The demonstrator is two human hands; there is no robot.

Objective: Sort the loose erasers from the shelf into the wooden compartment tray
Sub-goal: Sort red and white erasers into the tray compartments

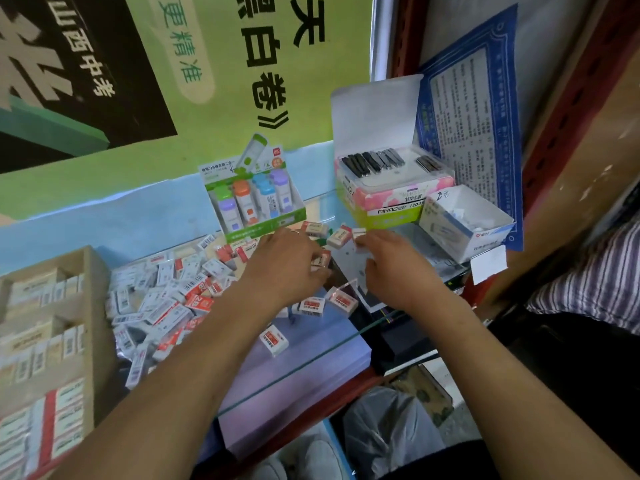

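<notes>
**Mid-gather at the back of the shelf**

Right now I have both hands far from the wooden compartment tray (90,271), which sits at the left edge with several cells already packed. My left hand (285,265) is curled over a red-and-white eraser (320,259), fingers closed on it. My right hand (388,261) pinches a small eraser (359,233) at its fingertips, just beside another stray one (340,236). The main heap of loose erasers (162,292) lies between hands and tray on the glass shelf (311,344).

What worries me, as a judgement: the display box of coloured sharpeners (256,199) stands just behind my left knuckles and could tip on a careless lift. The erasers near the front edge (273,340) could get swept off by my forearm. A fingertip pinch may also slip on the carry over the heap
</notes>
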